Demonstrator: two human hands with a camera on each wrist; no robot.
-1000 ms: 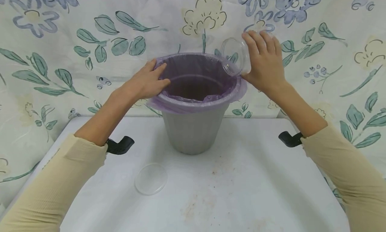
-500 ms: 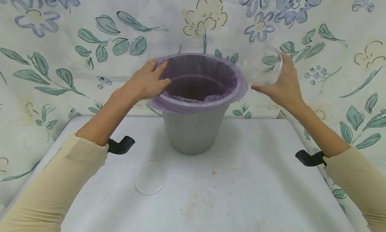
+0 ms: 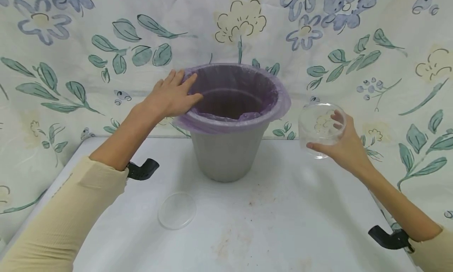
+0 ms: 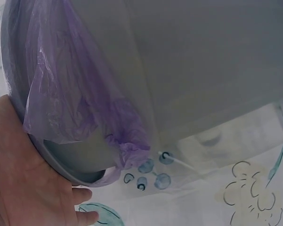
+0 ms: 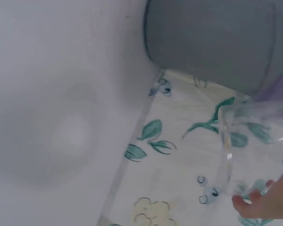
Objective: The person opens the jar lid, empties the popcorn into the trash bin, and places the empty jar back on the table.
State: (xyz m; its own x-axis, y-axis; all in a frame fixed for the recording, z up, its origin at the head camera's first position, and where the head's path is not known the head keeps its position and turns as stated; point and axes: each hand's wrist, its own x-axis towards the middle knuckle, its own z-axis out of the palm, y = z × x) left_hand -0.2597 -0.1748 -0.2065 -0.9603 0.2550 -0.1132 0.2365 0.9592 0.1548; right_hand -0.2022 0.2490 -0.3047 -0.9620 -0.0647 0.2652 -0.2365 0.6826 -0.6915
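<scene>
A grey bin lined with a purple plastic bag stands upright at the table's far edge. My left hand rests on the bin's left rim over the bag, fingers fairly straight. In the left wrist view its palm touches the rim, and the bag's bunched edge hangs outside. Right of the bin, my right hand grips a clear, round plastic container by its side, above the table. The container looks see-through, with nothing visible inside. A clear round lid lies flat on the table, front left of the bin.
Brownish smudges and specks dot the white table in front of the bin. A floral cloth hangs close behind it. Black camera mounts jut from both wrists.
My right hand has drawn the container away from the bin's right rim, rightward and down, turning it from tipped on its side to roughly upright. The left hand has stayed on the rim.
</scene>
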